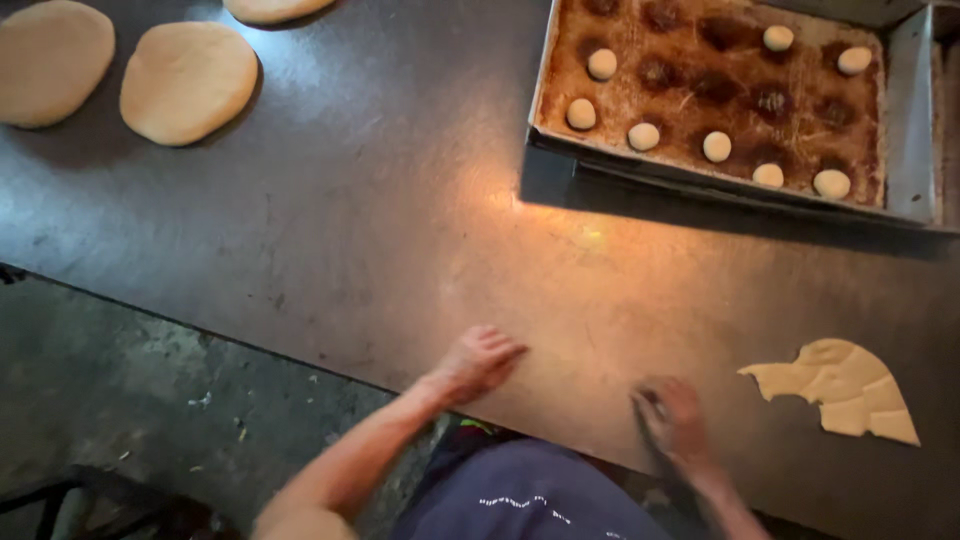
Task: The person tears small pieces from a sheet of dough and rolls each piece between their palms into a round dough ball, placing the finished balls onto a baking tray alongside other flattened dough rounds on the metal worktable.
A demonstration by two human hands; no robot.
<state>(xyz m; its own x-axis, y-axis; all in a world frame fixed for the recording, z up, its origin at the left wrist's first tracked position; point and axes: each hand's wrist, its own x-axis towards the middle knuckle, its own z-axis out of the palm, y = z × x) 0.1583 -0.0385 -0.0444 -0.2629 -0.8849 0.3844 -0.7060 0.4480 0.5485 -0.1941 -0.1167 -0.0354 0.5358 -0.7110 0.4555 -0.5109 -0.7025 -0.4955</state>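
Observation:
My left hand (480,360) lies palm down on the dark metal table (400,220) near its front edge, fingers curled over something I cannot see. My right hand (672,415) presses palm down on the table a little to the right; it looks blurred, and whatever is under it is hidden. A flat torn piece of pale dough (845,385) lies on the table to the right of my right hand, apart from it.
A metal baking tray (905,110) with a browned bottom holds several small dough balls (643,136) at the back right. Flattened rounds of dough (188,80) lie at the back left. The table's front edge runs diagonally; grey floor (150,400) lies below.

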